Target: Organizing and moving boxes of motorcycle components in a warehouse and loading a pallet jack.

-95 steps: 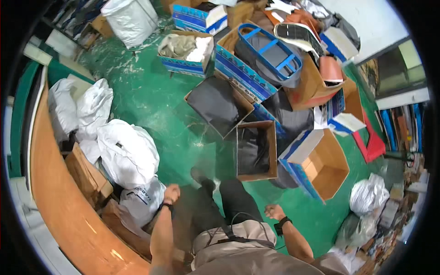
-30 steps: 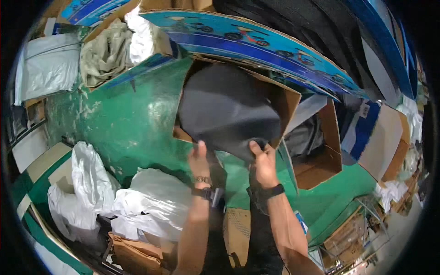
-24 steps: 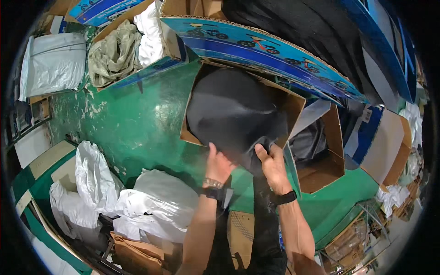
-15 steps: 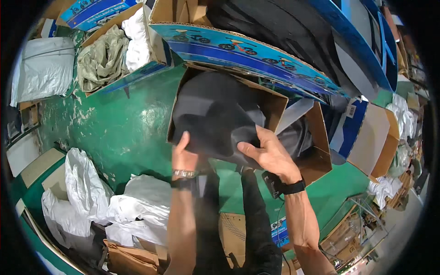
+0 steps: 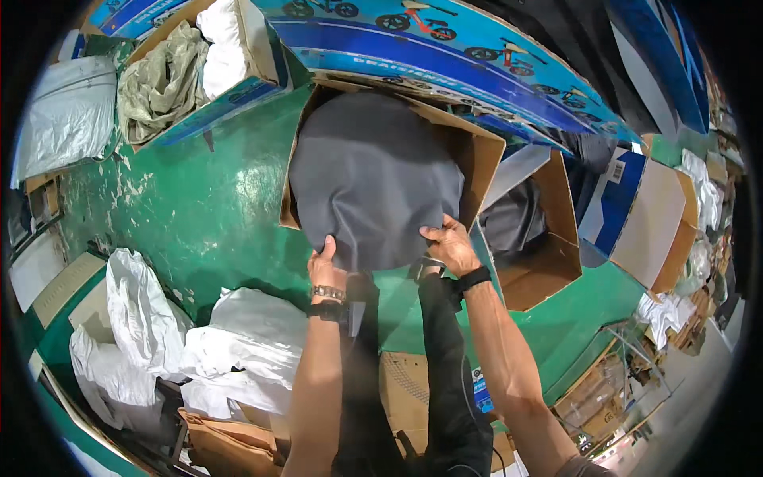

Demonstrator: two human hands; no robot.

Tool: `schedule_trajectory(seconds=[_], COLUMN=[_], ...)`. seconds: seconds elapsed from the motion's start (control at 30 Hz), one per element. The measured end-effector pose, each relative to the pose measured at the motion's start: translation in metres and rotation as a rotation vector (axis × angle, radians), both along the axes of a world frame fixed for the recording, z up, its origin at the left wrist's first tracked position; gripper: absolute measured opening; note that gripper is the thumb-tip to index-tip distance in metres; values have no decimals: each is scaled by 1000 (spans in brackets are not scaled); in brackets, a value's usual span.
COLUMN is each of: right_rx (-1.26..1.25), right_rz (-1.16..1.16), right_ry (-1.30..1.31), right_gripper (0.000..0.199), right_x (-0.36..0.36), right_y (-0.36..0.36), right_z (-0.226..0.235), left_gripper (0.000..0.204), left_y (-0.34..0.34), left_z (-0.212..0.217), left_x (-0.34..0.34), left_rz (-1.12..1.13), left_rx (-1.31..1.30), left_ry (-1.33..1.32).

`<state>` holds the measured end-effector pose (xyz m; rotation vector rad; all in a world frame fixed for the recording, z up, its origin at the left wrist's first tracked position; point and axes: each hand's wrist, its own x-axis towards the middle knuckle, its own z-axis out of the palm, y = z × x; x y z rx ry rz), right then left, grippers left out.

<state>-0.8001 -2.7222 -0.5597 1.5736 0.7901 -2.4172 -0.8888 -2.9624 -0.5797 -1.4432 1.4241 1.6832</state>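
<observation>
Pinching the near edge of a dark grey sheet (image 5: 373, 175) between thumbs and fingers, with the left hand (image 5: 324, 266) toward its left side and the right hand (image 5: 453, 245) toward its right. Spreading it just beyond both hands, across the opening of a cardboard box (image 5: 477, 155). Just right of the right hand, can see another open box (image 5: 548, 274) with black material (image 5: 515, 219) inside. Left of the left hand, can see white bags (image 5: 246, 342); farther off that way, khaki cloth (image 5: 163, 83). Well ahead of both, can see a blue printed box (image 5: 445, 48).
</observation>
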Motion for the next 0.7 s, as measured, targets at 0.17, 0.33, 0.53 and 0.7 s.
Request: schedule_trajectory(seconds=[0.17,0.33,0.53,0.7], right_rx=[97,209,247,314], right_rz=[183,169,188,247], right_ry=[-130,-157,-93,-94], right_gripper=[12,21,30,30], right_x=[24,23,33,24], right_y=[-6,-11,2,6], right_z=[-2,-2,-9,-11], left_gripper=[37,31,23,11], left_y=[-5,-30,-28,-31], left_z=[4,-10,-25,-26], left_x=[10,1,1,0], left_rz=[-204,-29,-181,-192], left_rx=[89,120,70,67], left_ry=[212,149,185,174])
